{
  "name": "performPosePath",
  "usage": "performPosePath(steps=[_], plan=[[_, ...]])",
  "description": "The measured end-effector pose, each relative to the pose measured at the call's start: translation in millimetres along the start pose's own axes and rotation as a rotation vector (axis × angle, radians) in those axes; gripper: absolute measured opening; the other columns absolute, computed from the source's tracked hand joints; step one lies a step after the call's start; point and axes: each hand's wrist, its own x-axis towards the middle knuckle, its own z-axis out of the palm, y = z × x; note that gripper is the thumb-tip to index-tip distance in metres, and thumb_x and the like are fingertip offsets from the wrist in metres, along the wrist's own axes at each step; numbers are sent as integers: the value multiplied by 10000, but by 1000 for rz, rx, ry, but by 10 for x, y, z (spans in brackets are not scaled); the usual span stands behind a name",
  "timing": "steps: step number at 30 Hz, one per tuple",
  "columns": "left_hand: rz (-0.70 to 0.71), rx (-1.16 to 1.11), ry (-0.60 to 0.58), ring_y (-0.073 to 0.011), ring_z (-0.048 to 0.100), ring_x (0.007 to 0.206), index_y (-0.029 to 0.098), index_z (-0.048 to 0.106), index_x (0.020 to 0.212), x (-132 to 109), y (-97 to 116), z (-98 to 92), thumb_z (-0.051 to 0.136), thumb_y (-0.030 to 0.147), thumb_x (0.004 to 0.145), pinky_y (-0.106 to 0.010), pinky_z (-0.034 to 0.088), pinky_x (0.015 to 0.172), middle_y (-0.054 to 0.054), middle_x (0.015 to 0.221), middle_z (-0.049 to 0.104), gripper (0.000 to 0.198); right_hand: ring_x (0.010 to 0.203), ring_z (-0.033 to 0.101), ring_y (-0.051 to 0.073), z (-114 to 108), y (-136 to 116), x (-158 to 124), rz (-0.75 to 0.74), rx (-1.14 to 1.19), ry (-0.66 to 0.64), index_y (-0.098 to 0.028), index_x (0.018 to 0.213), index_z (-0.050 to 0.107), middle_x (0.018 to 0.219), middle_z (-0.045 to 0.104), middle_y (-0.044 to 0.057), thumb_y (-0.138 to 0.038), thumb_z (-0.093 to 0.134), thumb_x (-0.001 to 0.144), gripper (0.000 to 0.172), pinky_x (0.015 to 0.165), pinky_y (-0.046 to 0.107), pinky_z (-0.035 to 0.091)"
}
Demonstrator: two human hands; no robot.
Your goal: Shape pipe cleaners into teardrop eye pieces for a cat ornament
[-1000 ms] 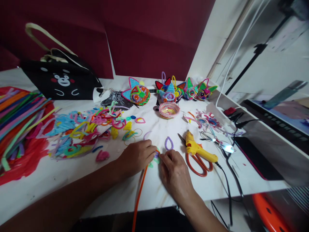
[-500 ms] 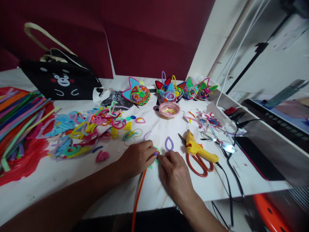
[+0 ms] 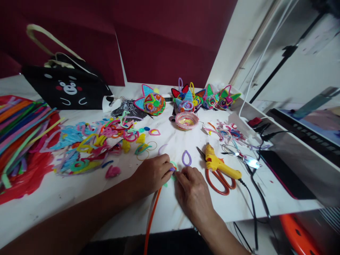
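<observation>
An orange pipe cleaner (image 3: 152,219) runs from beneath my left hand (image 3: 154,174) down past the table's front edge. My left fingers are closed around its upper end, with a bit of purple at the fingertips. My right hand (image 3: 193,189) is curled, its fingertips meeting the same small coiled piece; what they pinch is too hidden to make out. Mint green pieces (image 3: 173,165) show between and under the hands. Just beyond my right hand lies a purple teardrop loop (image 3: 186,158).
A yellow glue gun (image 3: 220,164) rests over orange-handled scissors (image 3: 218,184) at the right, near glasses (image 3: 249,161) and cables. Behind are a pink bowl (image 3: 186,121) and decorated masks (image 3: 151,103). Coloured pieces (image 3: 92,143) and pipe cleaners (image 3: 22,127) cover the left.
</observation>
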Motion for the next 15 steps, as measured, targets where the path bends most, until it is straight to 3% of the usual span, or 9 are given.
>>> performPosePath(steps=[15], plan=[[3,4,9,-160,601,832,173,661,929,5,-1,2,486,212,928,-269,474,710,-43,920,609,179,796,503,215,3,-2,-9,3,13,12,-137,977,675,833,558,80,-94,492,901,202,726,344,447]])
